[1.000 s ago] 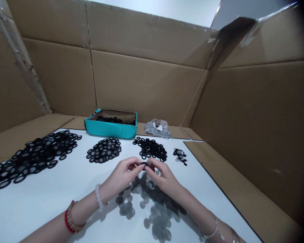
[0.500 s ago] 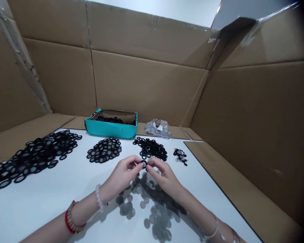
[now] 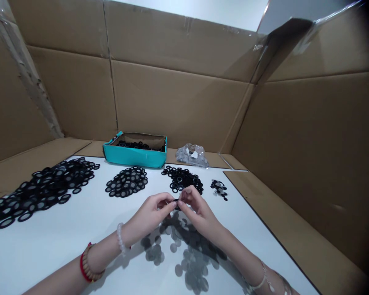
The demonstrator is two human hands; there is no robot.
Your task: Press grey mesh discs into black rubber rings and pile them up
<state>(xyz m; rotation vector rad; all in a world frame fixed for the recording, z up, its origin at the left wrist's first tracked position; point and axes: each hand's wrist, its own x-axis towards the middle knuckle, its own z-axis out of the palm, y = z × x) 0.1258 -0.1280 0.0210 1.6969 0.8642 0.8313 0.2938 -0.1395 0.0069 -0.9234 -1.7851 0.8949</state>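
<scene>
My left hand (image 3: 149, 215) and my right hand (image 3: 197, 215) meet above the white table (image 3: 64, 241), fingertips pinched together on one small black ring (image 3: 175, 201). Under the hands lies a scatter of grey mesh discs (image 3: 184, 254). Just beyond the fingers sits a pile of bare black rings (image 3: 183, 181). A pile of rings with grey centres (image 3: 127, 182) lies to the left of it.
A large heap of filled black rings (image 3: 39, 190) spreads at the far left. A teal box (image 3: 134, 155) with black rings stands at the back, a clear plastic bag (image 3: 192, 155) beside it. A small cluster of parts (image 3: 219, 188) lies to the right. Cardboard walls (image 3: 178, 102) surround the table.
Both hands stay together on the ring; the fingers have shifted slightly and the ring now shows edge-on between the fingertips.
</scene>
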